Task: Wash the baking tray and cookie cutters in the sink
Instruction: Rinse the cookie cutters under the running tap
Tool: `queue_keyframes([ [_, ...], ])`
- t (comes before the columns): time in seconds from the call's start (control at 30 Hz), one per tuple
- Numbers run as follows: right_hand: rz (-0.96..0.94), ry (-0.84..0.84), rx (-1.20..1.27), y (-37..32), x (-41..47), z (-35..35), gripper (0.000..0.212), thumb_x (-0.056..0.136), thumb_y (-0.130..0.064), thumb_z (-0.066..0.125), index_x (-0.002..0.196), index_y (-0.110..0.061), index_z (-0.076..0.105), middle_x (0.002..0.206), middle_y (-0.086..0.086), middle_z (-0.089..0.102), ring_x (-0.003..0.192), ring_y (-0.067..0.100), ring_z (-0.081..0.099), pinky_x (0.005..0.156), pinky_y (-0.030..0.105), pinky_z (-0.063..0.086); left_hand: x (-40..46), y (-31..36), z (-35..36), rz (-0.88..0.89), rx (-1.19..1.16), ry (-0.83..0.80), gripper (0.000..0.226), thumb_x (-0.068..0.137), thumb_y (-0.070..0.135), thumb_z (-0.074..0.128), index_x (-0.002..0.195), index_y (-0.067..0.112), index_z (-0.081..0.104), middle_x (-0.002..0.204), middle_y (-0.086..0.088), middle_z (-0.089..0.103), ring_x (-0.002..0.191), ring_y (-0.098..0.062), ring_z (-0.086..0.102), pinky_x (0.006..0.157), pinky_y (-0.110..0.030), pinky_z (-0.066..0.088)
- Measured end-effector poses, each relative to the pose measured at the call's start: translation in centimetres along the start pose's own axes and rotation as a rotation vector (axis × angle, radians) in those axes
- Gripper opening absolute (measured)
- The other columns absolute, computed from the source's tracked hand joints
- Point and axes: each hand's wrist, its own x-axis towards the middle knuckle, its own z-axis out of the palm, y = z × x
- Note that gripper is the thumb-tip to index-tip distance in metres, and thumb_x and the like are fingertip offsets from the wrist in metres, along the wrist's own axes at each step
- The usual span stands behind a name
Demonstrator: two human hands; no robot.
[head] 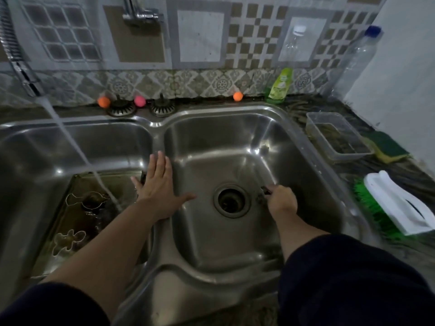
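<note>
Dark rectangular metal baking tray (70,231) lying long axis away from you in the left basin, your left hand (160,184) flat and open, your right hand (281,200) gripping a small dark object (266,191).

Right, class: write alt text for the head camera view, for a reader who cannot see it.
A person leans over a steel double sink, left hand spread open on the divider, right hand gripping a small dark object by the right basin's drain. Tap water pours onto a baking tray holding cookie cutters in the left basin.
</note>
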Motion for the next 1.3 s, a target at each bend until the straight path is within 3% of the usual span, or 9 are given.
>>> queue_keyframes([
  [0.23,-0.050,-0.057,0.205,-0.9,0.1,-1.1,0.049,0.086,-0.026,0.070,0.133,-0.021,0.056,0.127,0.011,0.062,0.115,0.023,0.059,0.094,0.026,0.045,0.2,-0.1,0.0,0.015,-0.017,0.016,0.117,0.077,0.073,0.051,0.150,0.010,-0.015,0.155,0.000,-0.030,0.142,-0.018,-0.029,0.112,-0.062,0.001],
  [0.37,-0.117,-0.096,0.176,-3.6,-1.7,-1.4,0.048,0.086,-0.036,0.069,0.131,-0.027,0.057,0.125,0.010,0.063,0.116,0.023,0.058,0.098,0.035,0.048,0.3,-0.2,-0.1,0.036,-0.031,0.020,0.114,0.079,0.070,0.052,0.150,0.010,-0.013,0.156,0.000,-0.029,0.143,-0.018,-0.027,0.115,-0.058,0.002],
  [0.47,-0.243,-0.138,0.218,-7.3,-3.8,-1.8,0.040,0.085,-0.031,0.069,0.124,-0.026,0.063,0.120,0.008,0.066,0.114,0.023,0.060,0.098,0.034,0.047,-0.2,-0.7,0.0,0.074,-0.118,0.042,0.106,0.083,0.065,0.052,0.151,0.011,-0.009,0.158,0.002,-0.023,0.144,-0.015,-0.022,0.119,-0.051,0.003],
  [0.67,-0.708,-0.120,0.176,-18.1,-9.5,-3.5,0.029,0.090,-0.018,0.062,0.118,-0.015,0.068,0.121,0.009,0.065,0.114,0.026,0.058,0.096,0.026,0.037,-2.6,-4.5,-0.2,0.173,-0.223,0.101,0.073,0.096,0.054,0.037,0.154,0.021,0.007,0.160,0.009,0.002,0.148,-0.012,0.001,0.119,-0.048,0.012],
  [0.83,-0.926,-0.127,-0.019,-24.7,-14.0,-0.6,0.031,0.090,-0.020,0.057,0.118,-0.020,0.068,0.126,0.005,0.060,0.120,0.028,0.046,0.103,0.033,0.031,-3.7,-11.4,-0.7,0.100,-0.297,-0.002,0.047,0.092,0.038,0.049,0.137,0.029,0.046,0.144,0.000,0.044,0.136,-0.023,0.036,0.109,-0.045,0.035],
  [0.97,-0.939,-0.282,-0.235,-28.6,-16.2,2.6,0.040,0.091,-0.017,0.052,0.131,-0.023,0.057,0.134,0.002,0.053,0.127,0.027,0.040,0.106,0.040,0.032,-4.8,-16.8,-0.7,-0.061,-0.282,0.000,0.054,0.091,0.029,0.056,0.143,0.025,0.041,0.149,-0.002,0.035,0.137,-0.023,0.031,0.111,-0.041,0.033],
  [1.13,-0.656,-0.546,-0.020,-32.4,-16.6,7.2,0.069,0.094,-0.021,0.058,0.152,-0.024,0.021,0.153,0.016,0.026,0.140,0.034,0.029,0.111,0.041,0.034,-3.2,-21.4,-0.1,-0.227,-0.355,0.083,0.061,0.092,0.019,0.056,0.146,0.027,0.030,0.150,-0.009,0.023,0.134,-0.031,0.028,0.105,-0.045,0.038],
  [1.2,-0.543,-0.548,0.005,-33.4,-16.4,9.3,0.075,0.092,-0.033,0.059,0.152,-0.032,0.013,0.157,0.014,0.015,0.142,0.035,0.022,0.111,0.045,0.031,-2.3,-22.4,0.4,-0.239,-0.427,0.078,0.060,0.094,0.018,0.053,0.148,0.028,0.028,0.149,-0.013,0.027,0.131,-0.034,0.037,0.106,-0.043,0.039],
  [1.3,-0.554,-0.433,-0.095,-33.9,-16.5,11.0,0.069,0.092,-0.047,0.054,0.150,-0.034,0.020,0.158,0.008,0.016,0.142,0.035,0.019,0.111,0.046,0.027,-1.6,-23.0,1.1,-0.220,-0.469,0.090,0.053,0.097,0.015,0.047,0.147,0.023,0.033,0.146,-0.017,0.036,0.124,-0.031,0.048,0.098,-0.033,0.042],
])
